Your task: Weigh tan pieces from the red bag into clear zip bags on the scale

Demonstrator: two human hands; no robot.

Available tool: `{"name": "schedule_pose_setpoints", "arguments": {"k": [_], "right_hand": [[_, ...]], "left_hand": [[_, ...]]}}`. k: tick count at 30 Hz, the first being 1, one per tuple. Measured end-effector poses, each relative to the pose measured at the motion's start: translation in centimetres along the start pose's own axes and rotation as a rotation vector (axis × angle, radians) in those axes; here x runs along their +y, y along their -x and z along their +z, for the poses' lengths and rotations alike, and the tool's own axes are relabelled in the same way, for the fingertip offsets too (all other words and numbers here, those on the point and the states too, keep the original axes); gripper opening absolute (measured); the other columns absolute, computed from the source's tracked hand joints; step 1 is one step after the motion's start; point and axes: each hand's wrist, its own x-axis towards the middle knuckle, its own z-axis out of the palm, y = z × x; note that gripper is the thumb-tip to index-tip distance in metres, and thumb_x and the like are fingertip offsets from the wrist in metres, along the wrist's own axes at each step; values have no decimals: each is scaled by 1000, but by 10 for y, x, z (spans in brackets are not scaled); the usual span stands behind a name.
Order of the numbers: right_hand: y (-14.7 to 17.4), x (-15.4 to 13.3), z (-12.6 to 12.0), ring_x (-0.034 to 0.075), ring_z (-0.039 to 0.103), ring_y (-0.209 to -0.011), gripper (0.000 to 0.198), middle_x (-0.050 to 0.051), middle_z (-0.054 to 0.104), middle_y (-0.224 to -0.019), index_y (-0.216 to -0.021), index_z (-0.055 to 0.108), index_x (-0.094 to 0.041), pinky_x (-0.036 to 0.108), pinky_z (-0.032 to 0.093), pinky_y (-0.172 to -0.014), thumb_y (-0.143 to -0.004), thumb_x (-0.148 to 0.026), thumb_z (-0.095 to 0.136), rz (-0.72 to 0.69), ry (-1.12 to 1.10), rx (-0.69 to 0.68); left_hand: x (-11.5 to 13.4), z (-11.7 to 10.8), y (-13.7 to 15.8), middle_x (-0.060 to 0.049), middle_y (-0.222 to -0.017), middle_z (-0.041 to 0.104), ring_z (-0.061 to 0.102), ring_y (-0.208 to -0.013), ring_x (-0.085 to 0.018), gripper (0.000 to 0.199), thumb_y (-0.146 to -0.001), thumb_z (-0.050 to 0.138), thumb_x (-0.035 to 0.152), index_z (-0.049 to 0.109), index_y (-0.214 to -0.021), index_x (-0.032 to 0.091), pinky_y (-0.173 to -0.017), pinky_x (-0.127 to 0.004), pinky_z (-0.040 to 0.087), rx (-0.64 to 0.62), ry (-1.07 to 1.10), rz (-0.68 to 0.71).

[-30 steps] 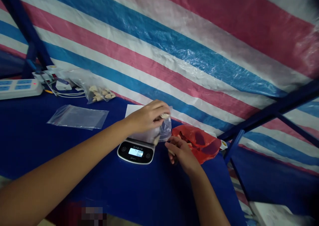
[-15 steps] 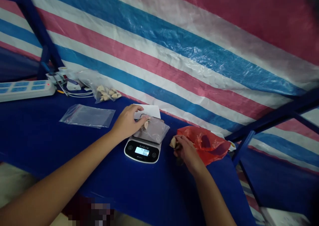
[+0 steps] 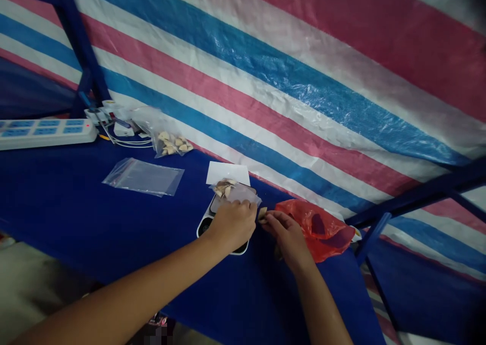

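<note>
A clear plastic bag (image 3: 245, 193) with several pale wedge-shaped pieces (image 3: 225, 188) in its far end lies on a digital kitchen scale (image 3: 213, 208). My left hand (image 3: 236, 224) reaches across the scale, its curled fingers closed at the bag's near right edge. It covers most of the scale's front panel, and the display is hidden. Right of the scale, my right hand (image 3: 287, 236) pinches one pale wedge-shaped piece (image 3: 262, 213) close to my left fingertips. A small dark thing shows under that palm, too dim to name. A red plastic bag (image 3: 321, 233) lies just beyond my right hand.
Flat clear zip bags (image 3: 146, 178) lie left on the blue table (image 3: 125, 233). Behind them are a filled clear bag (image 3: 172, 145), white cables (image 3: 132, 143) and a power strip (image 3: 49, 133). White paper (image 3: 228, 171) sits behind the scale. A striped tarp (image 3: 243, 91) closes off the back.
My left hand has moved from the scale's far left to the bag's near right edge, uncovering the pieces and hiding the display. My right hand, still pinching a piece, has barely moved.
</note>
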Motion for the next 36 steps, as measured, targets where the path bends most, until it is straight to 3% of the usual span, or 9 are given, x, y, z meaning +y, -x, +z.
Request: {"name": "schedule_pose_setpoints", "arguments": {"k": [4, 8, 12, 23, 29, 33, 36], "right_hand": [[5, -3, 4, 25, 72, -94, 43, 8, 76, -96, -95, 74, -19, 43, 56, -94, -67, -51, 84, -10, 27, -113], [4, 0, 6, 23, 71, -88, 43, 7, 76, -91, -91, 74, -19, 40, 57, -87, -67, -53, 84, -47, 98, -89], [1, 5, 6, 19, 68, -79, 38, 6, 74, -84, -91, 73, -18, 34, 56, -78, -72, -50, 82, -107, 146, -74], [-5, 11, 21, 22, 71, -80, 44, 5, 76, -86, -89, 73, -18, 37, 58, -80, -60, -47, 89, -132, 17, 158], [-3, 12, 34, 21, 71, -78, 34, 6, 75, -85, -88, 70, -18, 34, 57, -74, -69, -42, 83, -250, 105, 178], [2, 10, 32, 23, 71, -73, 37, 7, 75, -82, -95, 71, -18, 35, 56, -68, -73, -46, 79, -248, 195, 175], [0, 13, 17, 20, 65, -61, 38, 4, 70, -69, -93, 69, -18, 31, 50, -58, -76, -52, 76, -219, 290, 302]], "left_hand": [[-3, -5, 2, -13, -87, 69, 69, -79, -28, 17, -90, 48, 19, 63, -95, 13, -62, -36, 50, 5, -13, -25], [-3, -8, 2, -13, -86, 70, 70, -78, -27, 17, -90, 48, 17, 63, -98, 12, -60, -34, 50, -32, -36, -59], [-2, -7, 5, -13, -82, 68, 69, -79, -28, 16, -90, 48, 14, 63, -93, 11, -62, -37, 52, -31, -27, -7], [-6, 1, 19, -9, -84, 67, 68, -78, -24, 18, -94, 47, 12, 65, -93, 14, -65, -35, 55, 163, 3, 63], [-9, 14, 20, -10, -92, 69, 69, -87, -22, 24, -96, 43, 10, 67, -99, 13, -74, -34, 57, 237, 105, 178], [-14, 7, 19, -7, -92, 70, 68, -75, -18, 20, -97, 49, 23, 68, -97, 17, -66, -31, 55, 309, 275, 47], [-32, -27, 27, -3, -87, 71, 63, -64, -14, 19, -95, 55, 33, 69, -93, 21, -56, -28, 50, 404, 481, -82]]}}
